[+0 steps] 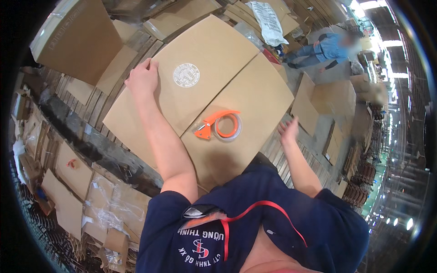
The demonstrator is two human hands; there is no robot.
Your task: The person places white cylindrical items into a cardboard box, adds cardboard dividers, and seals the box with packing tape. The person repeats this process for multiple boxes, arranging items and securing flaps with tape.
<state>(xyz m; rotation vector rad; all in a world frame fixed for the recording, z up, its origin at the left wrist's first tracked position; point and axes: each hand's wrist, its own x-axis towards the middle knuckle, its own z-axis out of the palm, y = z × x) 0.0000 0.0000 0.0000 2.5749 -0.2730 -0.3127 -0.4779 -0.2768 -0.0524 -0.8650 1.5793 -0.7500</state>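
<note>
A large closed cardboard box [246, 50] stands in front of me, its two top flaps meeting along a dark seam. One flap bears a round white printed mark. My left hand [144, 78] is at the box's far left edge, fingers bent over it and partly hidden. On the near right flap lies an orange tape dispenser [207, 129] with a roll of clear tape; neither hand touches it. My right hand [289, 132] hovers just off the right edge of the box, fingers apart and nothing in them.
A tall carton [79, 43] stands at the far left on wooden slats. Another open carton [334, 98] is at the right. A person in blue [330, 48] is beyond it. Flat cardboard sheets [63, 204] and plastic wrap lie at the lower left. A white sack [267, 22] lies behind the box.
</note>
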